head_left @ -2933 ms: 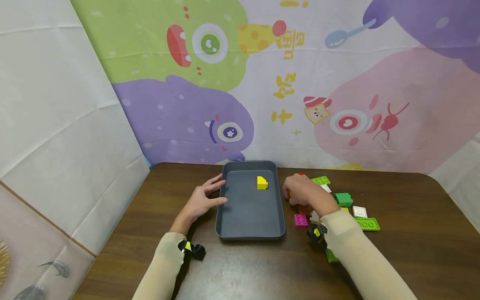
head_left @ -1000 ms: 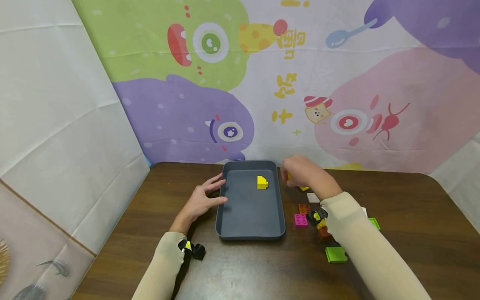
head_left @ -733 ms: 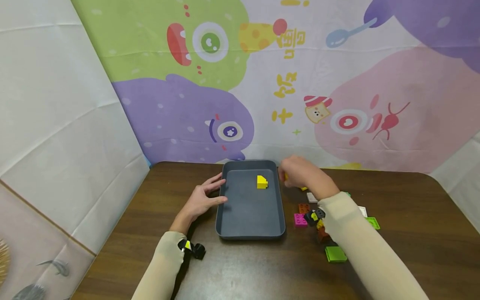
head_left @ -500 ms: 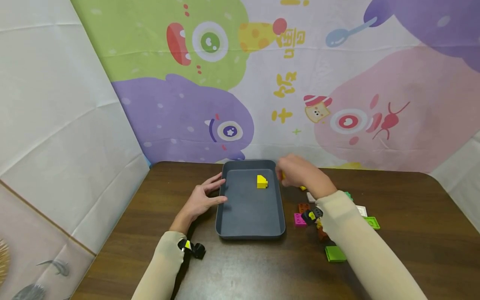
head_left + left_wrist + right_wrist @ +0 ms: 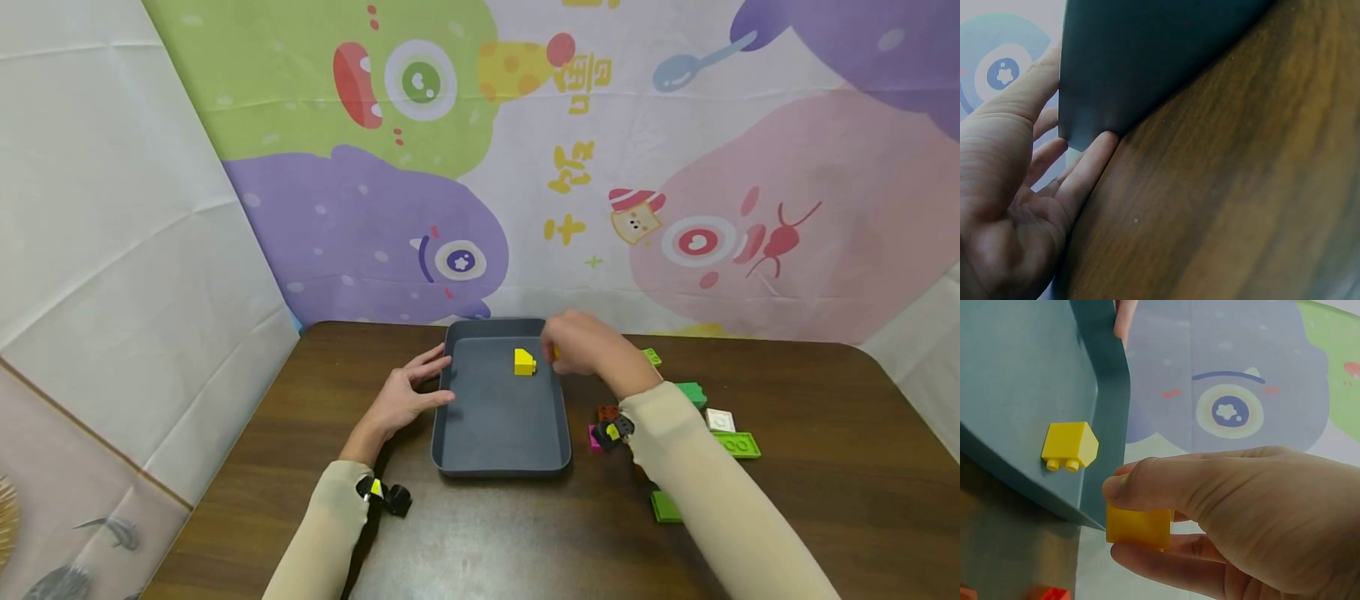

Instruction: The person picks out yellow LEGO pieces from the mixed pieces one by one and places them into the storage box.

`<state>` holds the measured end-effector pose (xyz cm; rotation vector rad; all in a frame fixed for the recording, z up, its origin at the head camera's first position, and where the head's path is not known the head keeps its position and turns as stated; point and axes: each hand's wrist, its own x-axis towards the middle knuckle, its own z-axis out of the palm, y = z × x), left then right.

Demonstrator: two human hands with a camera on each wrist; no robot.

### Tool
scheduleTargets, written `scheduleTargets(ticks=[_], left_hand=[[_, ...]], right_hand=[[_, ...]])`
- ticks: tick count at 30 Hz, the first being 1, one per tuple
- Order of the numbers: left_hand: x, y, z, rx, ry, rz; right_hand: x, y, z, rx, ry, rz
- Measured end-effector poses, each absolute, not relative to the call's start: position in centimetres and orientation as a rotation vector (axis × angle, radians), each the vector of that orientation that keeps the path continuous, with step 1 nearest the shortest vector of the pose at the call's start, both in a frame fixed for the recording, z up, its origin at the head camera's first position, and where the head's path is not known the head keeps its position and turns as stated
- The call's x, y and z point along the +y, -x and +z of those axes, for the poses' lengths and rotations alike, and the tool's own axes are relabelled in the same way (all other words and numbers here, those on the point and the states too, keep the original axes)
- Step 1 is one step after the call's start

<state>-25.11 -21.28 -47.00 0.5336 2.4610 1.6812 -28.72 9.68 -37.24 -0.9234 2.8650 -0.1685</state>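
In the head view, my right hand [image 5: 581,343] is at the far right corner of the grey tray [image 5: 501,463]. Its thumb and fingers pinch a yellow toy brick [image 5: 1138,528], clearest in the right wrist view. Another yellow brick [image 5: 523,362], with one sloped corner, lies inside the tray, its studs pointing to the right. On the tray's left side rests my left hand [image 5: 401,408], its fingers fairly straight and spread. The left wrist view has those fingertips [image 5: 1109,139] touching the tray's outer wall close to the tabletop.
Right of the tray lie loose bricks: a green one [image 5: 690,393], a white one [image 5: 720,420], a lime plate [image 5: 738,445], another lime piece [image 5: 665,507] and a brown one [image 5: 607,412]. My right forearm covers part of them. A cartoon-printed cloth [image 5: 570,275] hangs behind the table.
My right hand picked up the yellow brick from among the loose pieces and has carried it left to the tray's far right corner. My left hand has stayed in place.
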Motion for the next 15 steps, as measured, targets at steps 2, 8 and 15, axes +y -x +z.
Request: scheduleTargets(ticks=[2,8,15], left_hand=[[-21.3,25.1,-47.0,2.459,-0.533,1.678],[-21.4,25.3,-47.2,2.441,-0.525,1.692],[-21.4,25.3,-47.3,2.445,-0.533,1.704]], right_hand=[[9.5,28.7,-37.2,2.863,0.929,-0.176],[8.8,28.7,-36.9,2.862,0.950,-0.176],[7.7,28.3,-36.7,2.854,0.948,-0.173]])
